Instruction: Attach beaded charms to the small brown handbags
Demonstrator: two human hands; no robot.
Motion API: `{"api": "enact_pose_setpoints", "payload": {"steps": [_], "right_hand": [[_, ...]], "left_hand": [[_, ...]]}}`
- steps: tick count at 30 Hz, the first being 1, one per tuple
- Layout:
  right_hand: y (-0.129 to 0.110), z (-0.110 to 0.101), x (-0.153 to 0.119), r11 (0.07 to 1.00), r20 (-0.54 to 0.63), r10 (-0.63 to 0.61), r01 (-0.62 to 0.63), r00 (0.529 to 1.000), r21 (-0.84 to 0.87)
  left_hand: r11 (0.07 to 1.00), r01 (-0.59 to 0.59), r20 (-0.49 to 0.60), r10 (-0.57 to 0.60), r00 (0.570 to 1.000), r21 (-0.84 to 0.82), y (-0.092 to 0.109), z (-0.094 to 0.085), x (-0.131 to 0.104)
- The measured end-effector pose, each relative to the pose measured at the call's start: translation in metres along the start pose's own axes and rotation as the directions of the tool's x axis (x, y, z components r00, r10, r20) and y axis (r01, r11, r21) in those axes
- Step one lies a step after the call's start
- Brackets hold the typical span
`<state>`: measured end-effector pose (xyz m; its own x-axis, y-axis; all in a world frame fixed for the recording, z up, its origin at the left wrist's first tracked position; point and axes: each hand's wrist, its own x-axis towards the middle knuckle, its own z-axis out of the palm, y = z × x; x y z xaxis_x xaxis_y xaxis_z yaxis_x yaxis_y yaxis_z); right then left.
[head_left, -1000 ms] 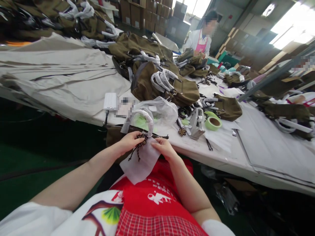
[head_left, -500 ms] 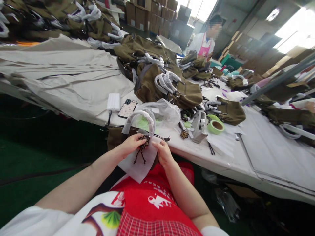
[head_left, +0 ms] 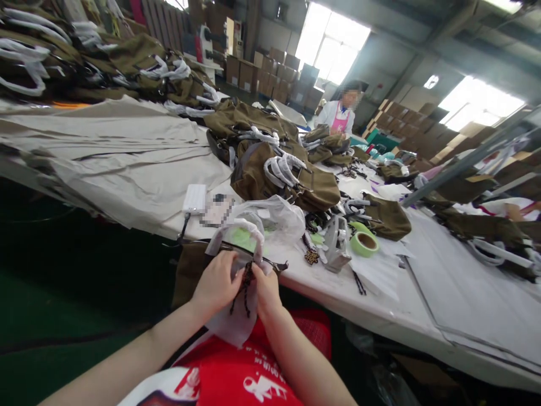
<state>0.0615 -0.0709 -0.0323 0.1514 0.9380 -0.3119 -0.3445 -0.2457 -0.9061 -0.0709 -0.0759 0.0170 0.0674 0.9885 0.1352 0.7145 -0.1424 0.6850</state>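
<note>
A knotted black-and-tan cord charm (head_left: 246, 282) hangs at the foot of the wrapped handle (head_left: 256, 237) of an olive-brown bag (head_left: 187, 273), its tails dangling over a thin white sheet (head_left: 232, 328). My left hand (head_left: 216, 282) is closed at the charm's left side, thumb against it and the other fingertips hidden at the bag's opening. From the right, my right hand (head_left: 266, 290) pinches the upper part of the charm. The bag rests against the table's front edge, just above my red apron (head_left: 253, 378).
Beyond the bag lie a white power bank (head_left: 195, 198), a phone (head_left: 217, 211) and crumpled clear plastic (head_left: 281, 217). To the right are a tape dispenser (head_left: 338, 245), green tape (head_left: 364, 242) and another charm (head_left: 311, 256). Olive bags (head_left: 270, 175) pile up behind; a co-worker (head_left: 338, 115) stands farther back.
My right hand has moved left onto the charm, from beside it. My left hand has turned over more, its fingers reaching up toward the bag's opening. The camera view has tilted upward.
</note>
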Motion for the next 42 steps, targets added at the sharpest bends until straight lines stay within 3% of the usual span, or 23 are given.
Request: {"api": "enact_pose_setpoints", "payload": {"steps": [2,3,6,10,13,16,19,23,25,27,32,35,39,42], "right_hand": [[0.002,-0.001,0.002,1.0,-0.003,0.013,-0.013,1.0,-0.004],[0.003,-0.002,0.002,1.0,-0.008,0.019,-0.019,1.0,-0.002],[0.006,-0.003,0.004,1.0,-0.02,0.028,-0.028,0.999,0.006],[0.004,-0.004,0.002,1.0,0.001,0.011,-0.011,1.0,0.01],[-0.001,-0.005,-0.001,1.0,0.021,-0.017,0.017,1.0,-0.024],[-0.006,-0.01,-0.003,0.997,0.022,-0.025,0.027,0.999,-0.078],[-0.012,-0.017,-0.006,0.955,0.063,-0.074,0.089,0.995,-0.282],[-0.021,-0.024,-0.01,0.7,0.103,-0.181,0.201,0.978,-0.685],[-0.022,-0.025,-0.012,0.605,0.089,-0.236,0.218,0.968,-0.765],[-0.021,-0.024,-0.015,0.58,0.094,-0.29,0.253,0.952,-0.775],[-0.019,-0.023,-0.017,0.615,0.089,-0.356,0.304,0.93,-0.727],[-0.021,-0.021,-0.016,0.647,0.041,-0.357,0.279,0.933,-0.71],[-0.021,-0.014,-0.014,0.793,0.037,-0.223,0.203,0.974,-0.574],[-0.021,-0.011,-0.012,0.875,0.034,-0.129,0.13,0.991,-0.467]], "left_hand": [[0.997,0.066,-0.07,-0.068,0.995,-0.039,-0.011,-0.008,0.008],[0.984,0.134,-0.045,-0.14,0.989,-0.114,-0.016,-0.01,0.013],[0.845,0.373,0.195,-0.321,0.927,-0.383,-0.026,-0.01,0.028],[0.656,0.534,0.507,-0.258,0.822,-0.533,-0.02,-0.001,0.034],[0.565,0.581,0.61,-0.165,0.775,-0.586,-0.015,0.004,0.032],[0.569,0.56,0.578,-0.175,0.797,-0.601,-0.018,0.007,0.03],[0.6,0.541,0.543,-0.201,0.815,-0.59,-0.025,0.009,0.031],[0.751,0.4,0.408,-0.19,0.893,-0.525,-0.029,0.01,0.031],[0.83,0.316,0.353,-0.156,0.923,-0.46,-0.029,0.008,0.031],[0.872,0.272,0.342,-0.13,0.931,-0.406,-0.031,0.005,0.032],[0.91,0.23,0.343,-0.106,0.933,-0.344,-0.034,0.001,0.033],[0.938,0.132,0.305,-0.031,0.952,-0.319,-0.028,0.004,0.028],[0.977,-0.003,0.223,0.052,0.973,-0.214,-0.014,0.01,0.018],[0.99,-0.003,0.202,0.032,0.979,-0.143,-0.006,0.014,0.011]]}}
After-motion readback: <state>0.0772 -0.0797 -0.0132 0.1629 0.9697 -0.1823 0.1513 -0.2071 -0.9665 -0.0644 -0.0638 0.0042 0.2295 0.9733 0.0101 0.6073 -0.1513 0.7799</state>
